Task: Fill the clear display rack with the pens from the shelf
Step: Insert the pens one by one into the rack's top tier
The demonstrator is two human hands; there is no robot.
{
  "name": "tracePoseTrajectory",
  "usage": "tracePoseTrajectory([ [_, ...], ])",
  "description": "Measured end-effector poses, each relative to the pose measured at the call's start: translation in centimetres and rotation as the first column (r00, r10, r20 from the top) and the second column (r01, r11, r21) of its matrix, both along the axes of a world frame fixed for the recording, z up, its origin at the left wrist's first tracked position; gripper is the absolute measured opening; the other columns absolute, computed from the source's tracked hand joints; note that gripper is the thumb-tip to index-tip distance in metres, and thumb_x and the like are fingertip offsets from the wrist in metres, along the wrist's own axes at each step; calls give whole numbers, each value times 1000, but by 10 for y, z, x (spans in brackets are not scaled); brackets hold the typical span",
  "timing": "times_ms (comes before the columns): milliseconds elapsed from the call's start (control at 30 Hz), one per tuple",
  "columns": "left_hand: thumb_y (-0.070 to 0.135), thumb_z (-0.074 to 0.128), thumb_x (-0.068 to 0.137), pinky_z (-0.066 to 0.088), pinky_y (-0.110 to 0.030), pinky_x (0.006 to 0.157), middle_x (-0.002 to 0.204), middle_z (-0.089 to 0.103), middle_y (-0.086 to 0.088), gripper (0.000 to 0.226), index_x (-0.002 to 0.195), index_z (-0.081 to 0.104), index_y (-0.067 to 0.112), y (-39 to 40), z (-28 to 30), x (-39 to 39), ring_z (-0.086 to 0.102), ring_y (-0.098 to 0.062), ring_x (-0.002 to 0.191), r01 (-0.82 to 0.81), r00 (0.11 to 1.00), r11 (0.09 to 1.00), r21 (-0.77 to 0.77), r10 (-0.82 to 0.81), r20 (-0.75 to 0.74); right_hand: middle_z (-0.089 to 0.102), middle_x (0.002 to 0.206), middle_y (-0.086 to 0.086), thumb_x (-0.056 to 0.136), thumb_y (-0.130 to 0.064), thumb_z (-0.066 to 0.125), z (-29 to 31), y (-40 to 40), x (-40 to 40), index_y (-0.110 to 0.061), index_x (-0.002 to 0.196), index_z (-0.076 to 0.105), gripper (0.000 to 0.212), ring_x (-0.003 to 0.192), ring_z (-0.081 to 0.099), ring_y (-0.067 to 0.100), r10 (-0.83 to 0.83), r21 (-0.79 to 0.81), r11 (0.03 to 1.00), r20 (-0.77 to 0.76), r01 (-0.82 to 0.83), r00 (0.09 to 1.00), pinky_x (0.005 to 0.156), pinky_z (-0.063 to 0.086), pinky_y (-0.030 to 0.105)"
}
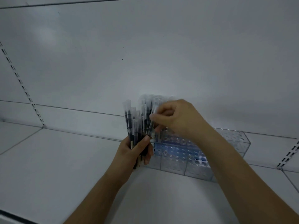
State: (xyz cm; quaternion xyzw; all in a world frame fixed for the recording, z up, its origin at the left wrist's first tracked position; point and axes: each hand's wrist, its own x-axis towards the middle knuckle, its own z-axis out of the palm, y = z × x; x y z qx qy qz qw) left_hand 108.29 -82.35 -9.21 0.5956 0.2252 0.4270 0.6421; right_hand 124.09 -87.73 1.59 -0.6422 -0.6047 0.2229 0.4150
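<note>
Our left hand (pixel 135 151) grips a bunch of pens (pixel 137 123) at center frame; our right hand (pixel 176 118) pinches 1 pen from it. The clear rack (pixel 194 160) sits on the shelf (pixel 64 159) just right. We should lift that pen straight up, then aim it into 1 hole.

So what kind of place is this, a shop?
Probably a shop's stationery aisle: white metal shelving with slotted uprights, a clear display rack, and a bundle of pens in hand.
</note>
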Motion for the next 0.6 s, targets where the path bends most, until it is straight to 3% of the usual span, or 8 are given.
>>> tracePoseTrajectory([
  [67, 30, 59, 86, 41, -27, 45, 66, 59, -13, 21, 73, 61, 13, 2, 1, -1, 49, -22, 47, -8, 1000, 1000, 8, 8, -10, 75, 68, -3, 90, -26, 70, 8, -4, 8, -16, 77, 67, 16, 60, 72, 8, -110, 142, 982, -98, 123, 989, 53, 56, 27],
  [200, 34, 62, 85, 34, -30, 48, 62, 55, -12, 24, 69, 59, 16, 7, -1, -3, 44, -21, 47, -58, 998, 998, 11, 58, -33, 71, 63, 0, 91, -21, 67, 17, -7, 35, -11, 79, 65, 17, 59, 72, 8, -292, 411, 868, -29, 278, 956, 69, 61, 37],
  [467, 30, 63, 91, 30, -33, 50, 59, 46, -9, 28, 72, 51, 12, 11, -5, -3, 38, -21, 47, -61, 998, 998, 18, 61, -19, 71, 66, -4, 94, -27, 66, 7, 2, 40, -13, 79, 64, 20, 59, 69, 0, -267, 340, 922, 207, 186, 941, 74, 60, 35],
  [600, 29, 62, 91, 28, -33, 51, 60, 46, -10, 27, 72, 51, 13, 11, -4, -3, 37, -20, 47, -52, 999, 999, 15, 52, -13, 70, 71, -4, 95, -36, 62, -1, 8, 36, -15, 83, 66, 25, 62, 68, 7, -221, 242, 962, 406, 128, 887, 74, 58, 36],
])
